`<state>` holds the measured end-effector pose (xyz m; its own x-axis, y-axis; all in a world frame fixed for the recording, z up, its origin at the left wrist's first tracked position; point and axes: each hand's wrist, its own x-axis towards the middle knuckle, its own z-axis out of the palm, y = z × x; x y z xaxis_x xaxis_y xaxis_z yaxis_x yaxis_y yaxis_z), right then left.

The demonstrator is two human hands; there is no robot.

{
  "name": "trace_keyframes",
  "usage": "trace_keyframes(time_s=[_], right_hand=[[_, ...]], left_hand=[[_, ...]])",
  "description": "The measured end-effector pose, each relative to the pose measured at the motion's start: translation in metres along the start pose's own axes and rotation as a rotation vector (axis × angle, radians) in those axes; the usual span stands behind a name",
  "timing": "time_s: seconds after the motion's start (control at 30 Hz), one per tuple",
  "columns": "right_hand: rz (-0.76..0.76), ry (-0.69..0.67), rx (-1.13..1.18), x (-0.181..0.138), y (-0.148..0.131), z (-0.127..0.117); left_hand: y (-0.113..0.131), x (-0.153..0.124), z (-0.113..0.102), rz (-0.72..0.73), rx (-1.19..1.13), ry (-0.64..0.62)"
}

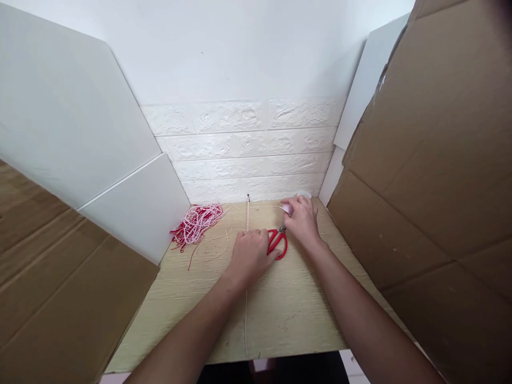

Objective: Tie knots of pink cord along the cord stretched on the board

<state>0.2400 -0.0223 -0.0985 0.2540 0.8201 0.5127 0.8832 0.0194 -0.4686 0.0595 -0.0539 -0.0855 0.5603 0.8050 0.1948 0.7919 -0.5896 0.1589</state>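
Note:
My left hand (pixel 250 255) rests on the wooden table (pixel 280 314), its fingers curled down over a thin pink-and-white cord (pixel 247 216) that runs from a small nail (pixel 248 198) at the back wall to the table's front edge. Red-handled scissors (pixel 278 242) lie just right of that hand, touching its thumb side. My right hand (pixel 302 220) is beyond the scissors, fingers pinched on a small pale pink thing (pixel 287 208) near a clear round spool (pixel 303 195).
A loose heap of red and white cords (pixel 196 224) lies at the back left. White boards (pixel 100 160) and cardboard sheets (pixel 432 160) wall in both sides of the table. A white brick-pattern wall (pixel 248 154) closes the back.

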Motion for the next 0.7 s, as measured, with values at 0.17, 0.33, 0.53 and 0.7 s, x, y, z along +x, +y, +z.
trace_keyframes(time_s=[0.17,0.33,0.53,0.7], right_hand=[[0.175,0.039,-0.058,0.000,0.006,-0.003],[0.270,0.036,-0.085,0.002,0.010,-0.006],[0.288,-0.009,-0.100,0.003,0.014,-0.004],[0.264,-0.067,-0.108,0.000,0.012,-0.001]], left_hand=[[0.002,0.000,0.002,-0.185,-0.066,-0.124],[-0.002,0.000,0.002,-0.227,-0.204,-0.125],[-0.023,0.003,-0.018,-0.280,-0.709,-0.238],[-0.039,0.007,-0.036,-0.335,-1.103,-0.173]])
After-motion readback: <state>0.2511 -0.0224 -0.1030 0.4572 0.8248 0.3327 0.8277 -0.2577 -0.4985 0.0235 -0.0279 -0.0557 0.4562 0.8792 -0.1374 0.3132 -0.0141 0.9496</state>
